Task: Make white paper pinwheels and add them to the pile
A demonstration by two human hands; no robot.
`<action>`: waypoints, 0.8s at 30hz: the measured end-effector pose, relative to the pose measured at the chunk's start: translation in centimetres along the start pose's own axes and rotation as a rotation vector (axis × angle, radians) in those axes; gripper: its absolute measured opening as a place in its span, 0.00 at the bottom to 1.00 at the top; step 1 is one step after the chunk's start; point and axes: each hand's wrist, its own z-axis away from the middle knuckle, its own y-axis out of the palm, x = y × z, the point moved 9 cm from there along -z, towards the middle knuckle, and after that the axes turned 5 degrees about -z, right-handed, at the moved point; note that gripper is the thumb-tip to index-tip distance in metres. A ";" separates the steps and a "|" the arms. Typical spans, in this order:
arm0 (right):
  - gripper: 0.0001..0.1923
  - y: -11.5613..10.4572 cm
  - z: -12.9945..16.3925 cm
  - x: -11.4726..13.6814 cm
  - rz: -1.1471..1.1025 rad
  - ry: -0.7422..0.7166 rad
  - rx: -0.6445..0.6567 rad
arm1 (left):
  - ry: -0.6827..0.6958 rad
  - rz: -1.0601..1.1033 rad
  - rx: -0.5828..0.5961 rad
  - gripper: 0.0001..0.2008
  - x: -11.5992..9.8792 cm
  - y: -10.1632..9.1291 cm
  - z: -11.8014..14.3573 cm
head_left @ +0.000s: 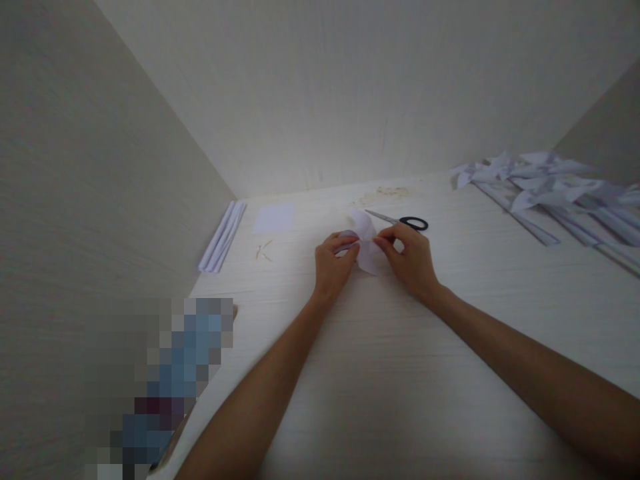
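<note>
Gripping the left side of a paper pinwheel (367, 230) mid-table: left hand (336, 261). Right hand (406, 257): fingertips pinched together at the pinwheel's right, whatever is between them too small to tell. Also listed: scissors (414, 223), just beyond; paper square (275, 218), paper rolls (223, 237), far left; stick-mounted pinwheels (547, 190), far right.

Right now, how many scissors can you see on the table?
1. The scissors lie just beyond the right hand, which partly covers them. Others could be hidden, for example under the pile of pinwheels at right.
</note>
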 end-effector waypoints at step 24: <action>0.08 0.2 0.1 -0.3 0.030 0.034 -0.008 | 0.007 -0.035 0.005 0.05 -0.1 0.1 0.0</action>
